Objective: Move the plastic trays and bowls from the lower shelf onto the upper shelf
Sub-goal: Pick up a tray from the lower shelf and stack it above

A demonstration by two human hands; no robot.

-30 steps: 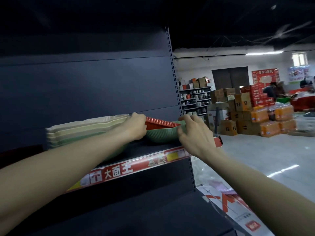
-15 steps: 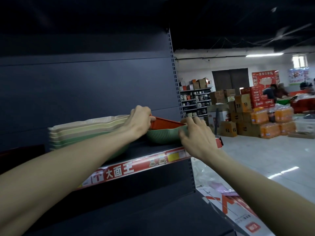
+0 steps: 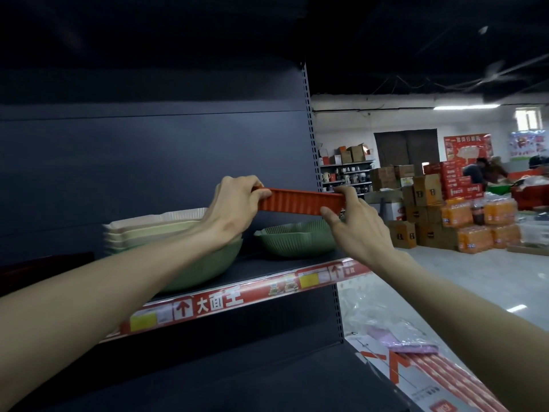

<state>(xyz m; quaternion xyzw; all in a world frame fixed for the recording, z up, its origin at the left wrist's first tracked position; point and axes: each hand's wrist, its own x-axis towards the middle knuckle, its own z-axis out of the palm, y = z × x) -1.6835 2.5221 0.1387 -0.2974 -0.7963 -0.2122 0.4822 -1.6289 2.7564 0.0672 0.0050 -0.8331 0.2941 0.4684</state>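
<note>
A shop or stockroom: dark retail shelving (image 3: 178,162) with a red price strip (image 3: 237,298), stacked cartons (image 3: 421,197), shrink-wrapped drinks (image 3: 475,233).

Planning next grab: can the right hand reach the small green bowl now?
Likely not yet: the right hand grips the red tray, as does the left hand. Once freed, yes; the small green bowl sits uncovered below, nothing between.

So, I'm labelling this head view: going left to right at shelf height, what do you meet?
A stack of pale trays → left hand → red tray → right hand → cardboard boxes → orange drink packs.
</note>
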